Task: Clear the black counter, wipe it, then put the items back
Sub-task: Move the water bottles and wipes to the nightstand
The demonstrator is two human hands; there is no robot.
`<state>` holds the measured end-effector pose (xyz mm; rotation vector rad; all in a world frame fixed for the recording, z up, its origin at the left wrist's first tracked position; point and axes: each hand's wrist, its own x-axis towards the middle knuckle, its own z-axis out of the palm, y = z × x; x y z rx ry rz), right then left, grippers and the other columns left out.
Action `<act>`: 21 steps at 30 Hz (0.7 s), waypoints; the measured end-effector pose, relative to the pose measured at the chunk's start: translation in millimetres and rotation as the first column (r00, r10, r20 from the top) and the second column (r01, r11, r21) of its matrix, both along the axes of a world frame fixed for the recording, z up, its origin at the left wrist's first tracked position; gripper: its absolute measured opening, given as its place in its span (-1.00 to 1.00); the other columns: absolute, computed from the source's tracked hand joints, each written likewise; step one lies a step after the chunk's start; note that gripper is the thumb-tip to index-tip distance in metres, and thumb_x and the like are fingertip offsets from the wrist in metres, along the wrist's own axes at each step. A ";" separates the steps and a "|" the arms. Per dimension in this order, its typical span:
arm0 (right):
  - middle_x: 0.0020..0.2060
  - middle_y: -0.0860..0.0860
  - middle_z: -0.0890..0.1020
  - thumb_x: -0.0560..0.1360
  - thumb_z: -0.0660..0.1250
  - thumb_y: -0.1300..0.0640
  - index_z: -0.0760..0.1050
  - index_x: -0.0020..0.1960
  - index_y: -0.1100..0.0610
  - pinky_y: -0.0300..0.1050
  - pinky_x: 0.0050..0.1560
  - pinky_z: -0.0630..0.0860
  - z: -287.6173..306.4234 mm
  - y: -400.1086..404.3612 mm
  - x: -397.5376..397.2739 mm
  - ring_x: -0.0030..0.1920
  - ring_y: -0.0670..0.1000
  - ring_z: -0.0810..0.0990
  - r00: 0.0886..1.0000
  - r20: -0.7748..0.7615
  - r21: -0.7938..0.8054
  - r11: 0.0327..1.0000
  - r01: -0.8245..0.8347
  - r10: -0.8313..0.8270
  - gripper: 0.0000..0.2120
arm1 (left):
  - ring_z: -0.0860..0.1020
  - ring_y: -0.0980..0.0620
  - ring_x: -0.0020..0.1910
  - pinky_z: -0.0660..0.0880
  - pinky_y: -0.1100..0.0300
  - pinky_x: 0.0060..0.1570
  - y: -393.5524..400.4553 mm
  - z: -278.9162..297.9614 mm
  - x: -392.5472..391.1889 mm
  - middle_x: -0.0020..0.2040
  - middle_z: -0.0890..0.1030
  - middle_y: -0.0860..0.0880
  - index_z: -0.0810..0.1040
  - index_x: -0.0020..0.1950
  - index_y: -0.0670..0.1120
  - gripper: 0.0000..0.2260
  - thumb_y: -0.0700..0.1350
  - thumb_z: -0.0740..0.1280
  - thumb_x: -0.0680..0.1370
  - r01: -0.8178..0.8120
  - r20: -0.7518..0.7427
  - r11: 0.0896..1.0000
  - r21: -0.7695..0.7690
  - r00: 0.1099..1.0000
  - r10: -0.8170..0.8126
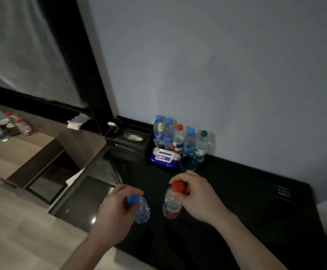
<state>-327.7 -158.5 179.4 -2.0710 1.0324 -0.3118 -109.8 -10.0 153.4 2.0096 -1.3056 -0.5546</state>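
Blue-cap bottle [141,210] gripped at neck by left hand [117,208]; red-cap bottle [172,203] pinched at cap by right hand [194,193], both above black worktop [246,201]; five bottles [179,138], wipes pack [164,157], cup [188,164] by wall

The counter [236,191] is glossy black. The bottle in the left hand [115,209] is clear with a blue cap [133,199]; the bottle in the right hand [195,193] is clear with a red cap [178,186] and a red-and-white label. Five clear bottles [178,139] stand by the pale grey wall [217,65]: three caps are blue, one red, one green, with blue, red-and-green and green labels. The wipes pack [164,157] is white and dark blue. The cup [188,165] is translucent teal. The tissue box [128,142] is black.
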 end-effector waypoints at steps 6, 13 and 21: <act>0.05 -0.32 0.49 0.52 0.49 0.01 0.55 0.12 -0.31 -0.24 0.11 0.52 6.0 83.1 78.1 0.09 -0.29 0.52 0.997 0.033 -0.014 0.997 -0.073 0.074 -0.72 | 0.60 0.20 0.03 0.60 0.13 0.02 104.6 15.9 67.7 0.10 0.55 0.25 0.60 0.06 0.28 -0.67 -0.18 0.48 0.51 -0.087 0.005 0.996 -0.015 0.996 0.088; 0.08 -0.32 0.51 0.53 0.49 0.04 0.56 0.14 -0.27 -0.27 0.10 0.51 11.8 159.1 161.3 0.13 -0.26 0.53 0.981 0.046 0.023 0.982 -0.190 0.189 -0.73 | 0.61 0.09 -0.02 0.54 0.35 -0.22 195.9 26.8 135.7 0.14 0.52 0.26 0.59 0.11 0.27 -0.69 -0.16 0.45 0.56 -0.195 0.030 0.981 0.023 0.981 0.194; 0.09 -0.32 0.54 0.53 0.48 0.01 0.57 0.13 -0.25 -0.24 0.03 0.57 19.2 185.4 258.7 0.11 -0.29 0.55 0.951 0.075 0.032 0.952 -0.304 0.301 -0.77 | 0.60 0.15 -0.06 0.53 0.39 -0.28 235.3 37.1 210.8 0.10 0.49 0.32 0.60 0.08 0.26 -0.72 -0.16 0.44 0.58 -0.344 -0.031 0.939 0.001 0.938 0.344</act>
